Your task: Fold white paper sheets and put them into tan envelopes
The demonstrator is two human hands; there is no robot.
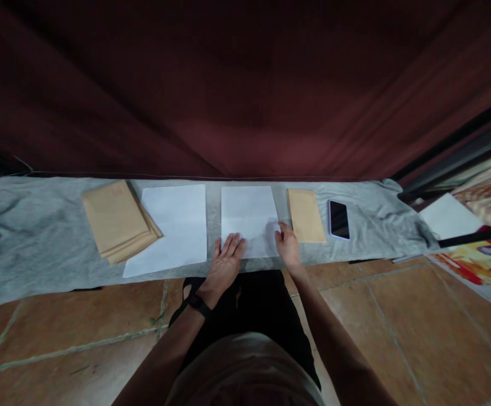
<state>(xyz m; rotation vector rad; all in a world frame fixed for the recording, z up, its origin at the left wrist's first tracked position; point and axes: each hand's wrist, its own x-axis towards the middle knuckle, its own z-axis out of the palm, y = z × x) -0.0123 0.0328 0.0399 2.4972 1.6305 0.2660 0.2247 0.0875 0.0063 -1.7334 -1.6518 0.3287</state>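
Head view, and here's the white sheet (248, 208) squarely in the middle, on the grey cloth (368, 217)! Left hand (227, 259) lies open, fingers spread across its near left corner; right hand (286, 243) curls at the right edge, and whether it's pinching paper I can't tell. For tidy work, I'd say light, even pressure: thin paper over soft, rumpled fabric could crease easily. Right of it, a smooth, flat tan envelope (307, 215), then a glossy, round-cornered phone (339, 219); left, larger white paper (178, 225) under fanned brown envelopes (116, 217)
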